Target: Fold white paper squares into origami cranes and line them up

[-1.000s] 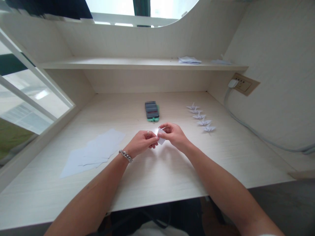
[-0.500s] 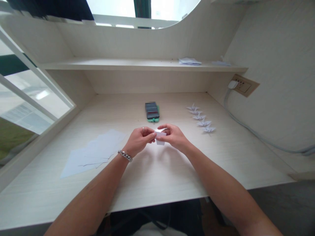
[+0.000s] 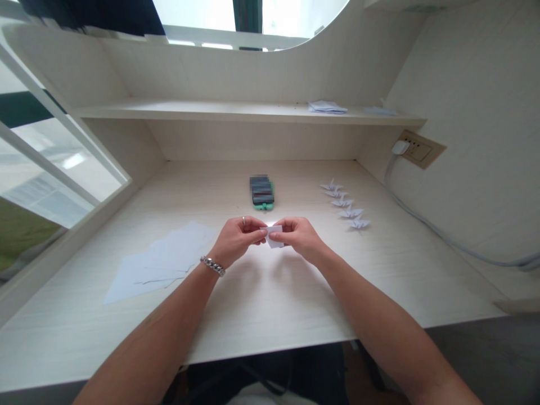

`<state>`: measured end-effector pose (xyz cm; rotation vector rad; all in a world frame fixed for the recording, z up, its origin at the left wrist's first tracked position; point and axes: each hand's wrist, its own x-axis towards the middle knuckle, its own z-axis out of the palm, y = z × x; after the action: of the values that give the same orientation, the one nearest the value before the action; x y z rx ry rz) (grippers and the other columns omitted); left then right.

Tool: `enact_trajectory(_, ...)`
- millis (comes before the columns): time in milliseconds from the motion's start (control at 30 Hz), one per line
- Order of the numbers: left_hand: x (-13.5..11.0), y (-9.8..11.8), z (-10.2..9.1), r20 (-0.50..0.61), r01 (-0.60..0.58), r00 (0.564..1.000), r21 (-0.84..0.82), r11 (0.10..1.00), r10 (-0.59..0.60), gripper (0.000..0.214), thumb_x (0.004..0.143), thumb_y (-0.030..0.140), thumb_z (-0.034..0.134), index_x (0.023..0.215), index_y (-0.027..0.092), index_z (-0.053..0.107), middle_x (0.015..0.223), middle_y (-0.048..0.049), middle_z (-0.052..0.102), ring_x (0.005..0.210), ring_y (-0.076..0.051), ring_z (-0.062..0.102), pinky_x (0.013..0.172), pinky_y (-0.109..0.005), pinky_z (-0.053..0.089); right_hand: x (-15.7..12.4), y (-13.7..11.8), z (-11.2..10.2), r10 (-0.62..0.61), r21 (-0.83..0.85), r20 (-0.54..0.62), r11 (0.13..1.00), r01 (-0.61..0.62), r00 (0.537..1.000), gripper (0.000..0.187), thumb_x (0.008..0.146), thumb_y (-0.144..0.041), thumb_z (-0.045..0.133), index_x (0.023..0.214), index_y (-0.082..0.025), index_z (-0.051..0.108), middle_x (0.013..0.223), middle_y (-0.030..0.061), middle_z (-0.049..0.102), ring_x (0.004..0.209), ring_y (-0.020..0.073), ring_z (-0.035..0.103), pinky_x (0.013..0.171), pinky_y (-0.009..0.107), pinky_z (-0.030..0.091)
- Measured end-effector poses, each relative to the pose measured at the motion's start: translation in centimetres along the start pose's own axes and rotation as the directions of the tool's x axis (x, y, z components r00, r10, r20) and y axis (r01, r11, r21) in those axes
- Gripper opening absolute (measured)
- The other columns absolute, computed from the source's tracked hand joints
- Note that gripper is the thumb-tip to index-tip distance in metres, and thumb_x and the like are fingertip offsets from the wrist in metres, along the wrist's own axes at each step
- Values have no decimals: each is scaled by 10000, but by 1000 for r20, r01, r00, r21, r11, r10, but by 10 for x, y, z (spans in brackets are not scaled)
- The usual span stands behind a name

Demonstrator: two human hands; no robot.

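A small folded piece of white paper is pinched between both my hands just above the middle of the desk. My left hand, with a ring and a chain bracelet, grips its left side with closed fingers. My right hand grips its right side, fingers pressed together. Most of the paper is hidden by my fingers.
Loose white sheets lie to the left. A phone in a green case lies beyond my hands. A row of several paper cranes sits at the right. A cable runs from a wall socket. Folded papers rest on the shelf.
Both hands turned the paper and pressed its raised flap down flat; the hands shifted slightly away from me.
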<state>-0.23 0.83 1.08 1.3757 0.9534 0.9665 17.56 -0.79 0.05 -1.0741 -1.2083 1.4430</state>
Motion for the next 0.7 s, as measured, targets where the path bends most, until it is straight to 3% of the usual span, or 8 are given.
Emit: enact_trajectory(700,-1,1,-2,31,-1,1000,-20,1000,2,170,631,213,792,757,123,722,511,-2,619,493,-99,544,497,-220,419,-3,-4,-5,11,4,63,1000,-11,998,345,537,-363,839,791,-140,775,654,53,709,598,153,631,578,298,516)
